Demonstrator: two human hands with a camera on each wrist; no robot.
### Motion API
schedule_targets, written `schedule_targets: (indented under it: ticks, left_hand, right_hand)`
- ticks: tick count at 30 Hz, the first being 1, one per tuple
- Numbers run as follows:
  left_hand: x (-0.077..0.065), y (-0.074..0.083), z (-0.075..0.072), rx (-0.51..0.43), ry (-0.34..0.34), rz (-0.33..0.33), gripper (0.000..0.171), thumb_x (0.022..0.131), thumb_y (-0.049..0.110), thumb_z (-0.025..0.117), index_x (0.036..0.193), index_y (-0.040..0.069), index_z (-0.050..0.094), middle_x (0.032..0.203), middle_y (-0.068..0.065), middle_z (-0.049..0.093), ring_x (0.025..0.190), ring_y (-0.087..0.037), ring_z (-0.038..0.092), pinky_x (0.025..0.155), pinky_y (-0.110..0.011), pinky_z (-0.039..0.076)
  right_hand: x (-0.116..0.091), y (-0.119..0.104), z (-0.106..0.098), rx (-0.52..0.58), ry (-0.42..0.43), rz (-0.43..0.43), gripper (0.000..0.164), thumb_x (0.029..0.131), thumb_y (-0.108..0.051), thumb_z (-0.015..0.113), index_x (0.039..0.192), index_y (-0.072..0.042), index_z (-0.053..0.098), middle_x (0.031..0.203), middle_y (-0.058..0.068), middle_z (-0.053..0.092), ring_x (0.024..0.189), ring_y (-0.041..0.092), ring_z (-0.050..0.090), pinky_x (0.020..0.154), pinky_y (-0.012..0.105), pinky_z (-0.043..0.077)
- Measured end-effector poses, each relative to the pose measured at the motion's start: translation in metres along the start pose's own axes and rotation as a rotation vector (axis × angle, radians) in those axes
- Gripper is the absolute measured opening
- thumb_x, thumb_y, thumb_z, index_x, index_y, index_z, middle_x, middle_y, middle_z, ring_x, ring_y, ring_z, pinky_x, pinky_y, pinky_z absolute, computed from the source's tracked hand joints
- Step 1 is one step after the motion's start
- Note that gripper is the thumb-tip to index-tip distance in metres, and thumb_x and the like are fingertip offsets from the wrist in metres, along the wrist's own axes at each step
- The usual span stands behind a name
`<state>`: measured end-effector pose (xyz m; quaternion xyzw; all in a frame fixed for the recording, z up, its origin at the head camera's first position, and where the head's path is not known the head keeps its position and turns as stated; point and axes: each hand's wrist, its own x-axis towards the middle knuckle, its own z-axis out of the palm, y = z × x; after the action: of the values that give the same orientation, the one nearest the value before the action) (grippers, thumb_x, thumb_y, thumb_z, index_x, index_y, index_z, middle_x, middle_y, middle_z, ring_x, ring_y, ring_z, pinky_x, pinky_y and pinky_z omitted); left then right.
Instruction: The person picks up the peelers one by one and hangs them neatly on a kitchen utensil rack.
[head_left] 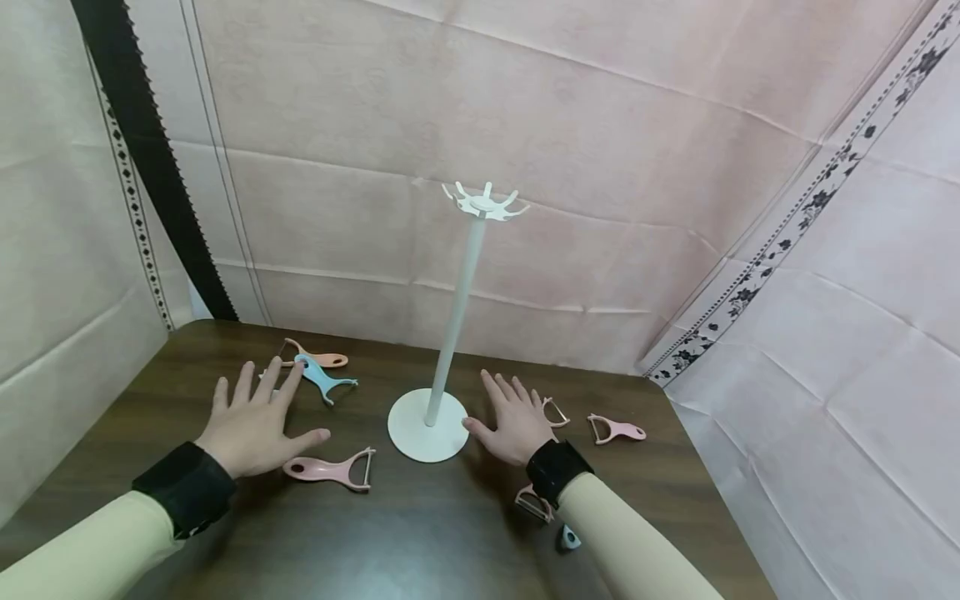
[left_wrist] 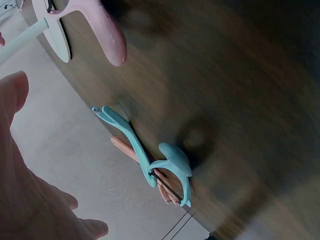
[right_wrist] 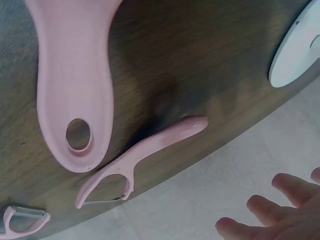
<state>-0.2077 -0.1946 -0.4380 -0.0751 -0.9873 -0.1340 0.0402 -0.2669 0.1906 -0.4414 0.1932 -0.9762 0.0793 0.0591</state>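
My left hand (head_left: 251, 425) is held over the left of the table with fingers spread, holding nothing. Around it are a blue peeler (head_left: 322, 380) by the fingertips, an orange peeler (head_left: 332, 360) behind that, and a pink peeler (head_left: 315, 469) below the thumb. The left wrist view shows a second blue peeler (left_wrist: 175, 159) partly over the orange one. With its fingers extended, my right hand (head_left: 517, 427) is empty beside the round base of a white stand (head_left: 457, 317). It partly hides a pink peeler (right_wrist: 160, 142); another pink peeler (right_wrist: 75, 90) looms close to the right wrist camera.
Hooks ring the stand's top. At the right lies one more pink peeler (head_left: 626, 430). A blue handle (head_left: 570, 539) pokes out from under the right forearm. Pale patterned cloth (head_left: 337, 217) hangs behind the dark wooden table (head_left: 360, 542) and along both sides.
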Motion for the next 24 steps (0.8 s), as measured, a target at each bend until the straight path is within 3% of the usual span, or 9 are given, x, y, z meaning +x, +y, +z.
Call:
schedule_targets:
  ticks: [8,15,19,24]
  left_hand:
    - [-0.001,0.003,0.003,0.053,-0.002,0.037,0.124,0.067,0.092,0.042,0.151,0.003,0.025,0.141,-0.036,0.034,0.121,-0.058,0.033,0.093,-0.073,0.026]
    - [-0.004,0.008,0.003,0.048,-0.021,0.087,0.118,0.064,0.083,0.062,0.144,0.000,0.039,0.122,-0.032,0.050,0.105,-0.048,0.047,0.083,-0.064,0.039]
    - [-0.004,0.008,0.005,0.015,-0.093,0.107,0.117,0.060,0.082,0.066,0.137,-0.003,0.046,0.118,-0.031,0.052,0.103,-0.046,0.049,0.080,-0.061,0.042]
    - [-0.005,0.008,0.006,-0.028,-0.177,0.092,0.115,0.056,0.080,0.071,0.132,-0.004,0.050,0.121,-0.034,0.052,0.107,-0.051,0.050,0.081,-0.063,0.043]
  right_hand:
    - [0.006,-0.008,-0.001,0.007,-0.094,-0.049,0.083,0.088,-0.064,0.053,0.154,-0.020,0.025,0.150,0.012,0.039,0.139,0.035,0.030,0.107,0.058,0.025]
    - [0.014,-0.020,0.009,0.064,-0.126,-0.091,0.080,0.087,-0.061,0.059,0.147,-0.013,0.036,0.136,0.012,0.050,0.124,0.031,0.048,0.100,0.045,0.040]
    - [0.017,-0.029,0.012,0.110,-0.142,-0.072,0.075,0.085,-0.058,0.064,0.140,-0.011,0.045,0.124,0.010,0.053,0.112,0.026,0.052,0.093,0.040,0.045]
    - [0.022,-0.039,0.018,0.156,-0.174,-0.058,0.075,0.083,-0.058,0.067,0.137,-0.009,0.047,0.122,0.011,0.054,0.110,0.024,0.055,0.091,0.038,0.047]
